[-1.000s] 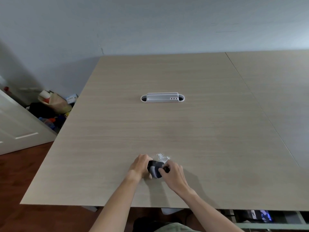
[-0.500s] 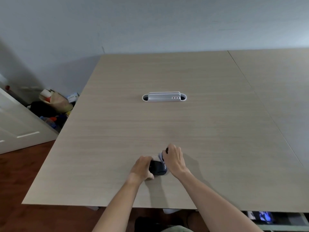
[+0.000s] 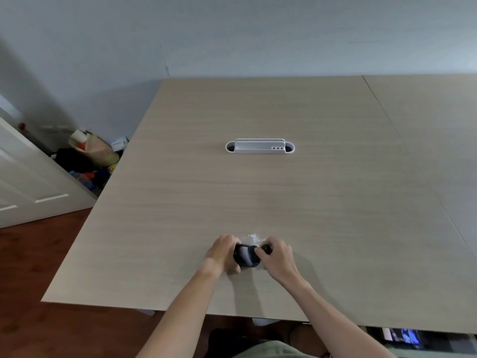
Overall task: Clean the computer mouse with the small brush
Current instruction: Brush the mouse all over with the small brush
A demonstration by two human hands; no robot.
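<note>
A dark computer mouse (image 3: 245, 255) lies on the wooden table (image 3: 284, 192) near its front edge. My left hand (image 3: 222, 255) grips the mouse from its left side. My right hand (image 3: 277, 258) is closed around a small dark brush (image 3: 265, 248), whose end rests on the right side of the mouse; most of the brush is hidden in my fingers. A small patch of white dust or crumbs (image 3: 254, 237) lies on the table just behind the mouse.
A white cable grommet box (image 3: 259, 146) is set into the middle of the table. A seam (image 3: 402, 140) joins a second table on the right. To the left, on the floor, sit bags and clutter (image 3: 90, 153) beside a white door (image 3: 28, 182).
My right hand has come back from behind the mouse to its right side with the brush. The white dust patch behind the mouse, covered half a second ago, shows again.
</note>
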